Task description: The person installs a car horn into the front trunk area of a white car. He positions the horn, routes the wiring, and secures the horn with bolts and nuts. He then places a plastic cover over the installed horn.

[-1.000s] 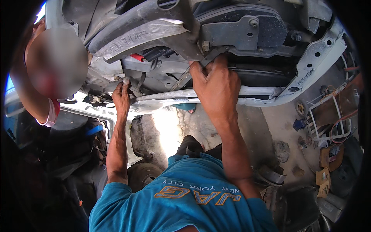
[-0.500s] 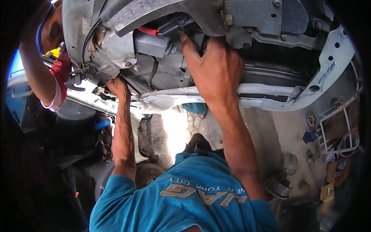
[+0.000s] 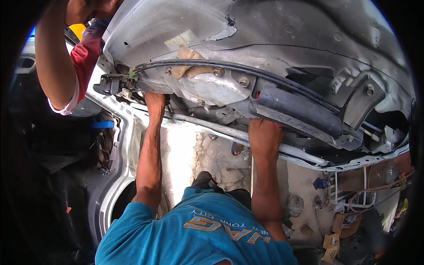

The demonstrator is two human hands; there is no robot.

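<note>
My left hand (image 3: 155, 105) reaches up beneath the bare grey metal body panel (image 3: 216, 90) of a vehicle, with its fingers hidden behind the lower edge. Farther right, my right hand (image 3: 265, 134) is tucked under a long dark housing (image 3: 296, 106). Its fingertips are out of sight, and a bit of red shows beside it. What either hand touches inside cannot be made out. A bundle of black cables (image 3: 274, 77) curves over the bolts above the housing. A pale metal rail (image 3: 216, 129) runs just below the panel, passing close to both wrists.
At the upper left another person's bent arm (image 3: 55, 62), with a red sleeve (image 3: 86, 55), is close to the panel. A dark latch-like part (image 3: 108, 84) juts out there. Cardboard boxes (image 3: 331, 245) and a white wire rack (image 3: 338, 185) stand on the floor at right.
My view has tipped up, bringing more of the panel and the cables into sight. My right hand's fingers, partly visible near a black connector before, are now hidden under the housing. My left hand remains under the panel.
</note>
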